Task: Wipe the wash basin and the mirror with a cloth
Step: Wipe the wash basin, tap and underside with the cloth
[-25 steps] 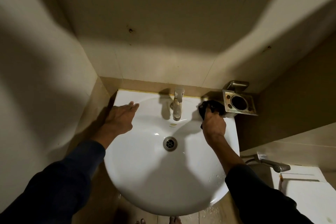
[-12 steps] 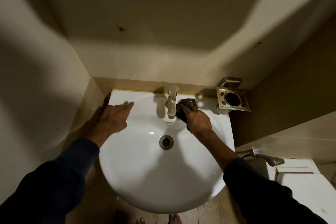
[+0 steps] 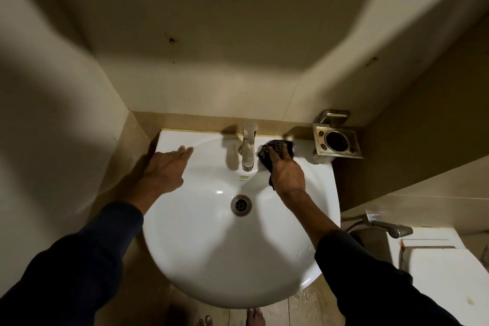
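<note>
The cloth (image 3: 276, 152), dark and crumpled, lies on the back ledge of the wash basin (image 3: 211, 259), just right of the tap (image 3: 248, 149) and touching or nearly touching its base. The right hand (image 3: 287, 171) presses down on it, fingers spread over the top and curled into the fabric, so that it grips the cloth against the ledge; one corner of the cloth hangs out under the palm toward the bowl. The left hand (image 3: 165, 171) rests flat on the left rim of the basin, fingers straight and together, grasping nothing. Both forearms are bare from the wrist, with dark sleeves (image 3: 79, 259) pushed up behind them.

The basin is white and round-fronted, its bowl bare, with a metal drain (image 3: 241, 205) at the centre. A few water drops sit on the right front rim. The tap stands upright at the middle of the back ledge.

To the right of the basin, a square metal holder (image 3: 337, 143) is fixed to the wall, tarnished, with one large round opening. Lower right, a spray handle (image 3: 391, 229) sits beside a white toilet (image 3: 444, 272). The wall tiles (image 3: 238, 61) behind the basin carry small dark marks. Bare toes (image 3: 255, 317) show on the wet floor below the basin's front edge. The mirror cannot be made out.
</note>
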Action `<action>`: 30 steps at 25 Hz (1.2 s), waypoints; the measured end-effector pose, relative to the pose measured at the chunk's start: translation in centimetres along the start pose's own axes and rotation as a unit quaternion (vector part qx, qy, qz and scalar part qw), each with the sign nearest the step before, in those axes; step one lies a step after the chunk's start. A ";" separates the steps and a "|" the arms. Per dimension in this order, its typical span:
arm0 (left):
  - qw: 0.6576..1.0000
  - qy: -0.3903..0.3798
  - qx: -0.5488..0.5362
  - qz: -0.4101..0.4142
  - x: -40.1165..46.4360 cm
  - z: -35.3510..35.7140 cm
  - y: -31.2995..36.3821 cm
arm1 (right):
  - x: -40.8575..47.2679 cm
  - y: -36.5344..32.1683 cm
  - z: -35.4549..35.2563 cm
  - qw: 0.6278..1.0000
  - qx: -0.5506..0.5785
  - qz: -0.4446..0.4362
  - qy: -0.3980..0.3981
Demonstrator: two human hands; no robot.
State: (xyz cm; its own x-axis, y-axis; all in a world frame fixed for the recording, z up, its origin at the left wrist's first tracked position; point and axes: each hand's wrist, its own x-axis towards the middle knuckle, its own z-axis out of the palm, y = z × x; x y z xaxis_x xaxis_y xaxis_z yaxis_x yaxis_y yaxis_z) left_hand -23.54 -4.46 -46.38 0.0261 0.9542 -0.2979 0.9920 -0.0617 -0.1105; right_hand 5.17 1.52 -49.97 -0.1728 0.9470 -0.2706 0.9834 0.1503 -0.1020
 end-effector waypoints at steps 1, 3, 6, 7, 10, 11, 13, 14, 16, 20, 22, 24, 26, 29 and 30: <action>1.000 0.000 0.002 0.001 0.0 0.1 0.0 | 0.2 -0.4 0.0 0.999 -0.009 -0.034 -0.017; 1.000 -0.004 0.000 -0.002 0.1 0.1 0.1 | 0.8 -0.4 -0.3 0.996 -0.031 -0.074 -0.037; 1.000 -0.008 -0.004 0.001 0.1 0.0 0.2 | 0.6 1.4 -0.6 0.999 -0.034 -0.038 -0.018; 1.000 -0.010 -0.005 0.003 0.0 0.0 0.2 | 0.3 2.2 -0.4 1.000 -0.026 0.003 0.005; 1.000 -0.021 -0.021 -0.006 -0.4 -0.4 0.4 | -0.8 3.3 0.4 0.991 -0.005 0.110 0.074; 0.999 -0.024 -0.025 -0.008 -0.4 -0.5 0.5 | -1.1 2.9 0.6 0.990 0.002 0.118 0.075; 0.999 -0.023 -0.026 -0.010 -0.6 -0.7 0.5 | -1.7 1.1 0.8 0.993 0.023 0.105 0.053; 0.999 -0.021 -0.026 -0.011 -0.6 -0.9 0.4 | -2.1 -0.2 1.0 0.995 0.033 0.089 0.036; 0.999 -0.020 -0.028 -0.018 -0.7 -1.3 0.4 | -3.1 -3.3 1.5 0.997 0.051 0.047 0.017; 0.999 -0.039 -0.019 -0.028 -0.7 -2.1 0.2 | -4.5 -8.2 2.7 0.996 0.084 0.007 0.027; 0.998 -0.043 -0.018 -0.035 -0.6 -2.3 0.1 | -4.8 -9.4 3.2 0.996 0.089 -0.025 0.015; 0.998 -0.047 -0.026 -0.042 -0.4 -2.4 -0.1 | -4.7 -10.6 3.6 0.995 0.076 -0.071 -0.008; 0.997 -0.052 -0.041 -0.048 -0.5 -2.4 -0.1 | -3.8 -12.2 2.8 0.994 0.070 -0.084 -0.018; 0.996 -0.061 -0.041 -0.049 -0.8 -2.7 -0.2 | -0.8 -14.8 1.0 0.995 0.078 -0.053 -0.013; 0.997 -0.059 -0.035 -0.044 -0.9 -2.7 -0.1 | 0.1 -15.3 0.5 0.996 0.073 -0.047 -0.006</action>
State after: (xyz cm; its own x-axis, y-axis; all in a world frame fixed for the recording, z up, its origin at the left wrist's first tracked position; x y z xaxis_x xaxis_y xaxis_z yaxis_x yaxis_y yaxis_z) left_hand -23.35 -4.55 -43.49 -0.0710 0.9141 -0.3993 0.9961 0.0442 -0.0759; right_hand -9.92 -0.78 -48.87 -0.2647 0.9272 -0.2649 0.9444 0.1937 -0.2658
